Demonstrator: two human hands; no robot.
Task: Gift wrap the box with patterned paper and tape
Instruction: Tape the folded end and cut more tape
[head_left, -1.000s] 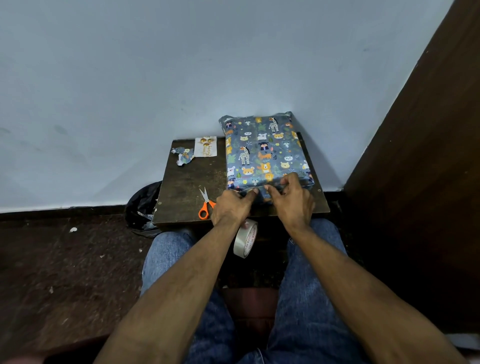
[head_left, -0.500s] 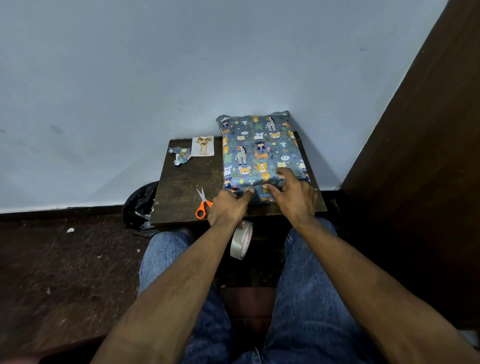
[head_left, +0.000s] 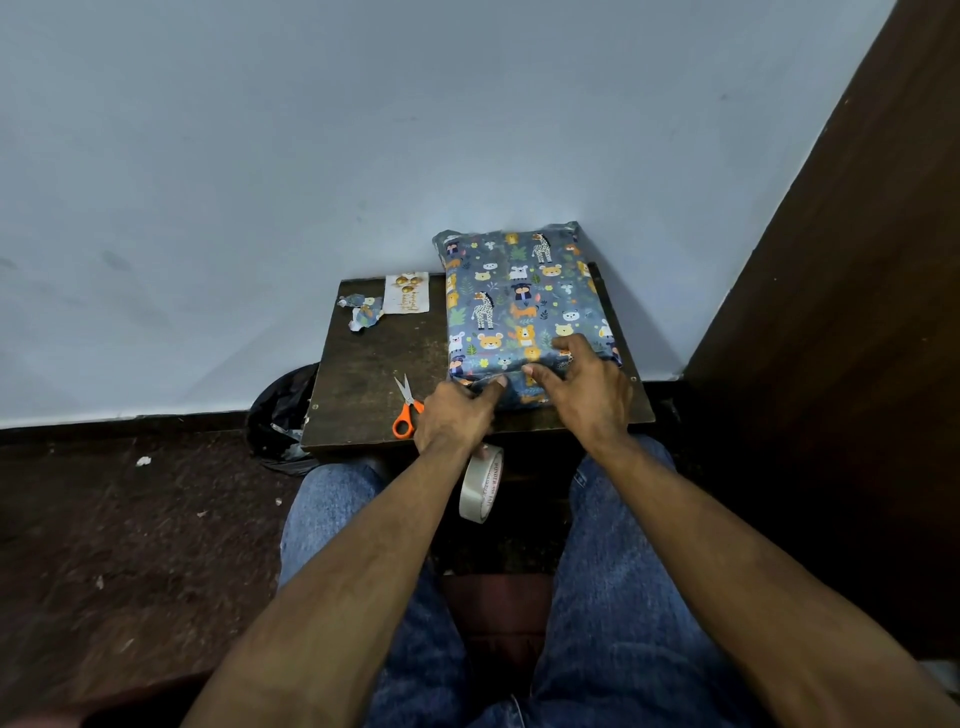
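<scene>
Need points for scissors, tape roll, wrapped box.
scissors (head_left: 407, 413), head view, on the orange handle beside the left hand.
tape roll (head_left: 480, 486), head view, on its outer band under the left wrist.
wrapped box (head_left: 519, 291), head view, on the patterned top face.
</scene>
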